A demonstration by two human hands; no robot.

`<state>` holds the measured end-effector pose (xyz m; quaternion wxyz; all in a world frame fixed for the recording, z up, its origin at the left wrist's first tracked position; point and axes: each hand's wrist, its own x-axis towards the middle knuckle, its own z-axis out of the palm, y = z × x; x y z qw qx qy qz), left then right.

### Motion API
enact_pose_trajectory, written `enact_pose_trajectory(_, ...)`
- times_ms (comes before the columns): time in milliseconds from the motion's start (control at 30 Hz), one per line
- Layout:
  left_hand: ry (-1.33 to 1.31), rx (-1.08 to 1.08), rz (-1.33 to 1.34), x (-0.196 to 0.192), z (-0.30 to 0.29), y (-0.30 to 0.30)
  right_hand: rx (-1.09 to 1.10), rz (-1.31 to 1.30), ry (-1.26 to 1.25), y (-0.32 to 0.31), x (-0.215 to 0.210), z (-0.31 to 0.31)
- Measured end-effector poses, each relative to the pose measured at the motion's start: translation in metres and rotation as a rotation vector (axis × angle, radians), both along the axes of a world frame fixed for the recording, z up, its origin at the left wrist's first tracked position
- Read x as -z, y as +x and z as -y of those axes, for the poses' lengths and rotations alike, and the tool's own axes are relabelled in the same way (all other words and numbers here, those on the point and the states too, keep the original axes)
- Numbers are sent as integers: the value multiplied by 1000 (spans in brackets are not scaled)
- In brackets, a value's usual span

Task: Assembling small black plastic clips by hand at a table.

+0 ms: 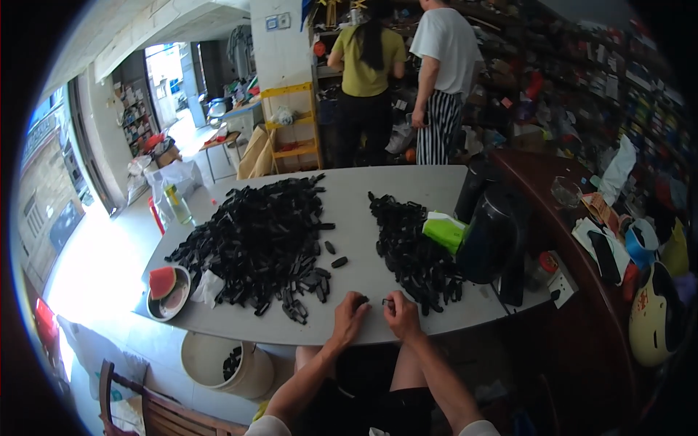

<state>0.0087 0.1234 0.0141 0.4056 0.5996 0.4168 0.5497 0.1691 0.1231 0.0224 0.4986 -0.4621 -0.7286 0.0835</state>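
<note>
Both hands curl closed at the table edge: left hand (351, 314) and right hand (401, 314) each pinch a small black part (361, 299).

My left hand (350, 317) and right hand (400, 314) rest close together at the near edge of the pale tabletop (363, 218), each pinching a small black part (361, 299) in its fingers. A big heap of black parts (262, 243) lies at ten o'clock, a narrower heap (411, 247) at one o'clock. A bowl with watermelon (167, 291) sits at nine o'clock.
</note>
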Motion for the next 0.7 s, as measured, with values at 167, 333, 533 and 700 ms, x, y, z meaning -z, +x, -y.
enact_pose_trajectory(167,-34,12,167,9,-8,-9,-47,107,-25,-4,-6,0)
enact_pose_trajectory(333,190,-159,-101,0,1,-5,-81,278,-80,-8,-4,2)
enact_pose_trajectory(533,264,-123,-174,1,-2,-5,-67,242,-56,-5,-5,1)
enact_pose_trajectory(700,175,-27,-116,8,-7,-3,-261,-26,-58,-7,-7,-1)
